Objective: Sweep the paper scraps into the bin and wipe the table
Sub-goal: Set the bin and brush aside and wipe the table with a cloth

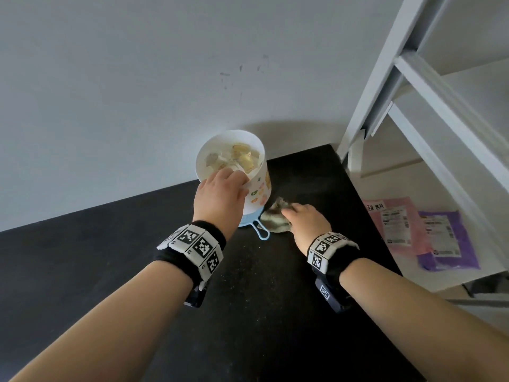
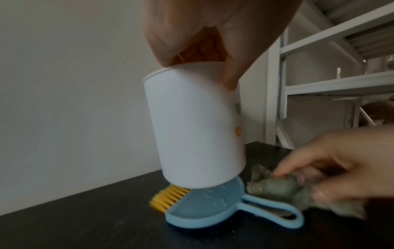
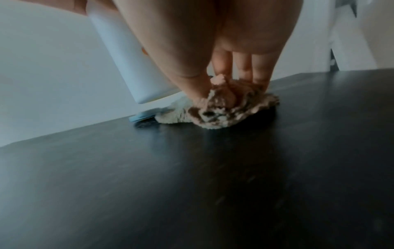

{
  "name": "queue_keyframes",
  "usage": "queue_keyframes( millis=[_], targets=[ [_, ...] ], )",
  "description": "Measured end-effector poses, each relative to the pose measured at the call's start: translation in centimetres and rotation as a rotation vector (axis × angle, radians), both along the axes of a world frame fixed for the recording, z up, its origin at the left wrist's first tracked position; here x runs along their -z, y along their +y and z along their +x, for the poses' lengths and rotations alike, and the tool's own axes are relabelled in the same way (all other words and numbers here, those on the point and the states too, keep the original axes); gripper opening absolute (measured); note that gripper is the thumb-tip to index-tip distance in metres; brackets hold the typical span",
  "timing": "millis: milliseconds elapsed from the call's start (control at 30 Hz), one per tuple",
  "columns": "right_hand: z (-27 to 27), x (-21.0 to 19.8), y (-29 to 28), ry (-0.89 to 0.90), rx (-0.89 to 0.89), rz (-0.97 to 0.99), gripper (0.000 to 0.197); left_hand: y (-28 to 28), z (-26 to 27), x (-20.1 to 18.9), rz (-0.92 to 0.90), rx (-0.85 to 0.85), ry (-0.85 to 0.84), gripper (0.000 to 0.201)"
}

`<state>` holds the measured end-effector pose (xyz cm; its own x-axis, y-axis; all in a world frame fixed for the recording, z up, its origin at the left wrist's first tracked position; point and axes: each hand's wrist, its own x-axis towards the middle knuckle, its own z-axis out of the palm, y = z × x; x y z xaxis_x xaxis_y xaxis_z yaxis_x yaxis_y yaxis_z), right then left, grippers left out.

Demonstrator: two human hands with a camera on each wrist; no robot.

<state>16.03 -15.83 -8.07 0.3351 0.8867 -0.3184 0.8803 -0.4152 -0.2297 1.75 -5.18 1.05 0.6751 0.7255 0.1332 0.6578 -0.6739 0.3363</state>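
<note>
From the head camera, paper scraps [image 1: 234, 158] are lying inside the white bin [image 1: 259, 186] at the back of the black desk [image 1: 275, 299], so the sweeping is looking done and the wiping is only starting; the left hand [image 1: 220, 197] is gripping the bin's rim while the right hand [image 1: 308, 219] is pinching a crumpled cloth [image 1: 272, 220] just beside it. At the left wrist, thumb and fingers are clamping the rim of the tilted bin, which is hanging over a blue dustpan [image 2: 213, 207] and a yellow brush [image 2: 168, 197]. At the right wrist, the fingertips [image 3: 221, 74] are pointing down, bunching the cloth against the desk.
</note>
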Motion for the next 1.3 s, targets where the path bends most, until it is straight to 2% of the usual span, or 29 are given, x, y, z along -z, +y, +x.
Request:
queue_keyframes(
  millis=[167,233,333,400,567,667,833,933,1067,1300],
  targets=[
    [5.0,-0.2,3.4,-0.088,0.07,-0.025,0.047,0.8,1.7,0.8,0.012,-0.014,0.012,0.008],
    [5.1,-0.1,4.9,-0.071,0.01,-0.018,0.054,0.9,2.4,1.3,0.015,-0.02,0.012,0.005],
    [5.8,0.3,6.4,-0.097,-0.119,0.032,0.049,0.8,3.4,1.8,0.016,-0.012,-0.015,0.001],
    [7.6,0.4,7.1,-0.122,-0.135,0.03,0.05,0.7,4.1,2.0,0.014,-0.008,-0.019,0.002],
    [13.4,-0.2,7.2,-0.094,0.051,-0.012,0.046,0.3,5.4,2.6,0.009,0.014,-0.027,0.005],
    [15.0,0.3,6.2,-0.083,0.175,-0.01,0.043,0.2,5.9,2.8,0.014,0.032,-0.017,0.005],
    [13.0,1.0,4.5,-0.084,0.32,-0.004,0.044,-0.2,6.5,2.6,0.016,0.059,0.002,0.004],
    [11.7,0.8,2.5,-0.078,0.263,-0.024,0.048,-0.4,6.6,2.2,0.008,0.073,0.007,0.001],
    [9.5,0.8,-0.6,-0.098,0.182,0.014,0.035,-0.9,6.7,1.6,-0.003,0.092,0.023,0.006],
    [5.9,-0.2,-4.1,-0.067,0.044,-0.135,0.042,-2.4,6.0,1.2,-0.011,0.104,0.063,0.01]
  ],
)
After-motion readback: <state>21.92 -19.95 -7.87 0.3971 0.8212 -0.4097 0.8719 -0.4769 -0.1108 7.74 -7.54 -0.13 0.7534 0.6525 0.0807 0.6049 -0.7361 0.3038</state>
